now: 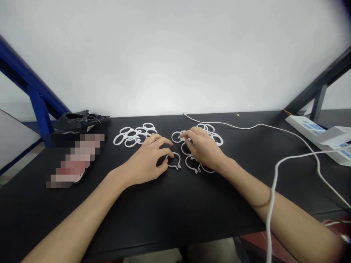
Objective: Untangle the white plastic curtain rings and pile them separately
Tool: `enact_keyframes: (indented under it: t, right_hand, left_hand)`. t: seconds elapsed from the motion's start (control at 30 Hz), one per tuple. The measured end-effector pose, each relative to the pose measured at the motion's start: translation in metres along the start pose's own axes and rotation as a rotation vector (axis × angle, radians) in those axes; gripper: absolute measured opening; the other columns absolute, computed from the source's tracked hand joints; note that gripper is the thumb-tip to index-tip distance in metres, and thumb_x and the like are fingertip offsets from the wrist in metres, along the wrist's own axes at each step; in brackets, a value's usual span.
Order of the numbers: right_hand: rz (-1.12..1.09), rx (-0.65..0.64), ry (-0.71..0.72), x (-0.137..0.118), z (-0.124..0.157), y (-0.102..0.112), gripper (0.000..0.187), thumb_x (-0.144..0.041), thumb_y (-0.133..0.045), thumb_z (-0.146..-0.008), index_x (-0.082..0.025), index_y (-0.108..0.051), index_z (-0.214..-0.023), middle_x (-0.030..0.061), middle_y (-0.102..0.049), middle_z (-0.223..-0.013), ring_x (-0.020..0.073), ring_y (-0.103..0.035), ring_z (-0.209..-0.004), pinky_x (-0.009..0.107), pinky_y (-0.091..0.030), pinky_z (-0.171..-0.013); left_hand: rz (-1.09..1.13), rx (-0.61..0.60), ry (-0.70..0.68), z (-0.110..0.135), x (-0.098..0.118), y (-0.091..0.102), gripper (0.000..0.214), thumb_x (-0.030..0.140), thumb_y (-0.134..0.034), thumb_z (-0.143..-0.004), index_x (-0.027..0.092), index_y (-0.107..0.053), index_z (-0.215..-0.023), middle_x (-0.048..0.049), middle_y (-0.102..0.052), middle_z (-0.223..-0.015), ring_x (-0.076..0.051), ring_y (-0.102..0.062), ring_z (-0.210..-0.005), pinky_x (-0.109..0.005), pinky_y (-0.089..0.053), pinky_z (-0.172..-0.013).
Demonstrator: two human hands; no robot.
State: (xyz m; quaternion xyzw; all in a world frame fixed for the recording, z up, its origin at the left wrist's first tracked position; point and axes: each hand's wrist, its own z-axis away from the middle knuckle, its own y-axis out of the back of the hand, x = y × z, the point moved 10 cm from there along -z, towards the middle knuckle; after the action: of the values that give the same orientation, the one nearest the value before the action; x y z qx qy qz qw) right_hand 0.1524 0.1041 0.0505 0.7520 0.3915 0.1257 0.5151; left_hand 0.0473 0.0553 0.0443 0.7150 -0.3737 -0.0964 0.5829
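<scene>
My left hand [149, 160] has its thumb and index finger closed on the left edge of a white curtain ring [179, 159] with a small eyelet, low over the black table. Over the right-hand group of white curtain rings [218, 138] is my right hand [201, 144], palm down with curled fingers. Its fingertips touch or hover at the group's left side; what they pinch, if anything, is hidden. Loose rings [192, 166] lie just below that hand. Farther left, beyond my left hand, several more rings [130, 136] lie overlapping in a pile.
The black table [159, 219] meets a pale wall behind. On the left sit a crumpled black plastic bag [75, 120] and a blurred-out flat item [76, 160]. A white cable [274, 179] crosses my right forearm. A white box with blue labels [315, 131] stands at right.
</scene>
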Motion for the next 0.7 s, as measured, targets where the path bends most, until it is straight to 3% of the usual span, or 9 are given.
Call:
enact_keyframes:
  t: [0.2,0.33,0.43,0.53,0.7]
  right_hand:
    - [-0.070,0.101,0.051,-0.014,0.000,0.016,0.017,-0.023,-0.048,-0.098,-0.017,-0.064,-0.102,0.0093,-0.065,-0.093,0.0222,-0.056,-0.086,0.038,-0.046,-0.080]
    - [-0.099,0.081,0.074,-0.019,0.000,0.015,0.015,-0.022,-0.051,-0.097,-0.017,-0.064,-0.100,0.0071,-0.065,-0.089,0.0208,-0.055,-0.083,0.035,-0.045,-0.078]
    - [-0.111,0.073,0.086,-0.021,0.000,0.015,0.012,-0.022,-0.053,-0.096,-0.017,-0.064,-0.098,0.0058,-0.065,-0.086,0.0202,-0.054,-0.081,0.035,-0.045,-0.077]
    - [-0.160,0.054,0.076,-0.024,0.000,0.016,0.015,-0.023,-0.049,-0.099,-0.017,-0.063,-0.100,0.0055,-0.064,-0.087,0.0191,-0.056,-0.081,0.034,-0.046,-0.077]
    - [-0.297,0.013,0.095,-0.035,0.004,0.017,0.022,-0.027,-0.043,-0.102,-0.020,-0.059,-0.115,0.0080,-0.062,-0.107,0.0153,-0.062,-0.083,0.031,-0.051,-0.074]
  left_hand:
    - [0.034,-0.026,0.045,0.002,-0.004,0.004,0.011,0.030,-0.059,-0.087,0.025,-0.068,-0.089,-0.0043,-0.060,-0.126,-0.028,-0.043,-0.122,-0.053,-0.039,-0.106]
    - [0.064,-0.058,0.062,0.003,-0.010,0.002,0.025,0.051,-0.071,-0.079,0.026,-0.068,-0.086,-0.0030,-0.061,-0.125,-0.030,-0.040,-0.124,-0.052,-0.041,-0.104]
    - [0.056,-0.054,0.031,0.002,-0.010,0.002,0.017,0.042,-0.066,-0.086,0.026,-0.068,-0.082,-0.0021,-0.064,-0.120,-0.027,-0.044,-0.120,-0.049,-0.040,-0.103]
    - [0.072,-0.009,0.034,0.000,-0.010,0.005,0.019,0.036,-0.054,-0.094,0.026,-0.068,-0.086,-0.0024,-0.068,-0.100,-0.023,-0.053,-0.104,-0.043,-0.045,-0.095]
    - [0.163,0.161,0.258,0.001,-0.028,0.022,0.025,0.039,-0.048,-0.097,0.024,-0.064,-0.084,0.0005,-0.066,-0.085,-0.017,-0.059,-0.079,-0.032,-0.047,-0.075]
